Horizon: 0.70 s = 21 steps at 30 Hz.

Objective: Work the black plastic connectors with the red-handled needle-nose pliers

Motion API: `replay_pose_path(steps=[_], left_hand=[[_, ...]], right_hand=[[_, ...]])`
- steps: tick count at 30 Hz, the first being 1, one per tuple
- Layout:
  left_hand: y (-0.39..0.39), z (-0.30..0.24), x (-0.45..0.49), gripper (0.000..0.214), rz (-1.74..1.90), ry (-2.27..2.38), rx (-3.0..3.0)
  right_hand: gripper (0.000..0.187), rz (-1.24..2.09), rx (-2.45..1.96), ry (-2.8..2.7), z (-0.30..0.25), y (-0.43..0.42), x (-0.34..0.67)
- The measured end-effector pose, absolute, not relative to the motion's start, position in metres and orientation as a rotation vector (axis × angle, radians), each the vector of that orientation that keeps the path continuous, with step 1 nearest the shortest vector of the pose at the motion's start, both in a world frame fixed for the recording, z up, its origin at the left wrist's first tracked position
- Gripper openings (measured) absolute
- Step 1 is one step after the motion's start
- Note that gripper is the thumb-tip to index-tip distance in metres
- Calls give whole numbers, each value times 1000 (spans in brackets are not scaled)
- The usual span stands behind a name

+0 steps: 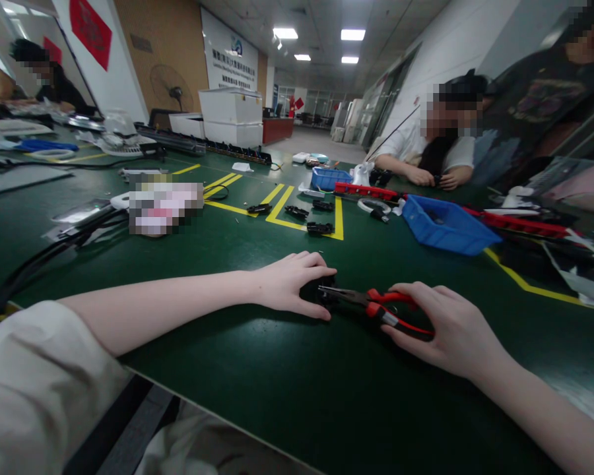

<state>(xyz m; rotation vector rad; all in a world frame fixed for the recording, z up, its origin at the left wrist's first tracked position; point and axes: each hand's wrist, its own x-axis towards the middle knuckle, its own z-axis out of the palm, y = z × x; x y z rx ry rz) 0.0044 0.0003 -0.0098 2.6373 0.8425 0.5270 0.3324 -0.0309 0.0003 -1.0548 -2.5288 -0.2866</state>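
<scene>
My right hand (pixel 448 323) grips long-nose pliers (pixel 376 302) by their red and black handles, which are spread apart. The jaws point left and reach over a small black part (pixel 329 297) lying on the green table. My left hand (pixel 297 282) is curved around that part, thumb on the near side and fingers on the far side, holding it against the table. Dark surfaces blend together there, so the part's exact shape and whether the plier tips touch it cannot be made out.
Several small black parts (pixel 319 228) lie by yellow tape beyond my hands. A blue bin (pixel 445 224) stands at right, near red strips (pixel 366 191). A blurred pink item (pixel 165 208) and black cables (pixel 54 244) lie at left. A co-worker (pixel 435 145) sits across the table (pixel 257 396).
</scene>
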Motion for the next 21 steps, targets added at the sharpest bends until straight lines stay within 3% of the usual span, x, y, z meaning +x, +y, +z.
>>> replay_pose_path(steps=[21], left_hand=[[-4, -5, 5, 75, 574, 805, 2637]], right_hand=[[41, -16, -1156, -2553, -13, -26, 339]])
